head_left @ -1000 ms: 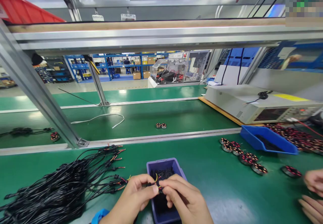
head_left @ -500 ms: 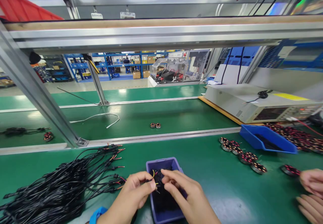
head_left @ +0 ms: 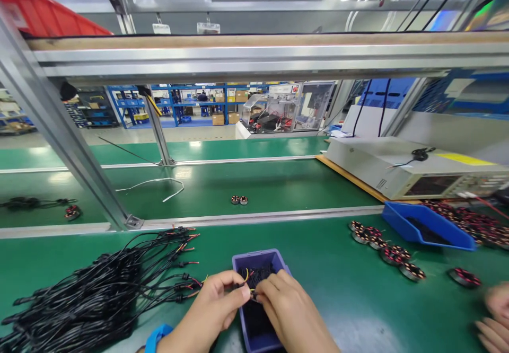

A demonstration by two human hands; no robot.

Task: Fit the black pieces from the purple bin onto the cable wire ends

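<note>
Over a purple bin point(head_left: 282, 260) of small black pieces point(head_left: 260, 274), my two hands meet at their fingertips. Thumb and forefinger of my left hand point(head_left: 220, 302) pinch the end of a black cable, whose thin yellow and red wires point(head_left: 247, 275) fan out above the fingers. My right hand point(head_left: 288, 305) is closed at the tip of those wires; a small dark bit shows by its fingertips, too hidden to name. Left of my hands lies a heap of black cables point(head_left: 95, 289) with stripped coloured ends pointing toward me and the bin.
Motor stators point(head_left: 392, 255) with copper windings lie to the right, beside a blue tray point(head_left: 429, 228). Two more stators point(head_left: 239, 200) sit beyond the metal rail point(head_left: 254, 217). A grey instrument point(head_left: 405, 165) stands back right. Another person's hand point(head_left: 495, 310) rests at the right edge.
My right hand has closed its fingers and come up against the wire end held by my left hand. The view has shifted slightly.
</note>
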